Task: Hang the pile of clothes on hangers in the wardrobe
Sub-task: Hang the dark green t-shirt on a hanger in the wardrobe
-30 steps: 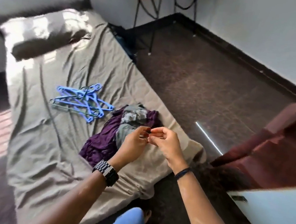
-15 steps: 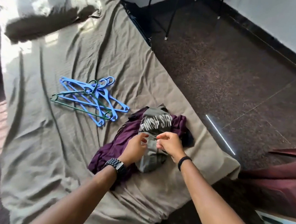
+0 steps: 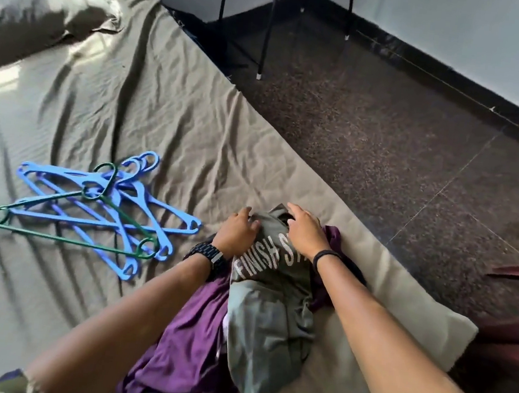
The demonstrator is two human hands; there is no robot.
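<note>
- The grey-green T-shirt (image 3: 266, 318) with white letters lies on top of the pile of clothes, near the right edge of the bed (image 3: 165, 106).
- A purple garment (image 3: 185, 345) lies under the T-shirt and sticks out on both sides of it.
- The left hand (image 3: 237, 235) rests on the far left part of the T-shirt. Its fingers (image 3: 250, 224) are a little bent and press on the cloth.
- The right hand (image 3: 307, 233) rests on the far right part of the T-shirt. Its fingers (image 3: 295, 211) are spread and lie loose on the cloth.
- A bunch of blue hangers (image 3: 128, 211) lies on the bed, left of the T-shirt and well apart from it. A green hanger (image 3: 65, 236) lies across the bunch.
- A pillow (image 3: 44, 4) sits at the far end of the bed.
- Black table legs (image 3: 268, 27) stand on the dark floor (image 3: 386, 139), far beyond the T-shirt.
</note>
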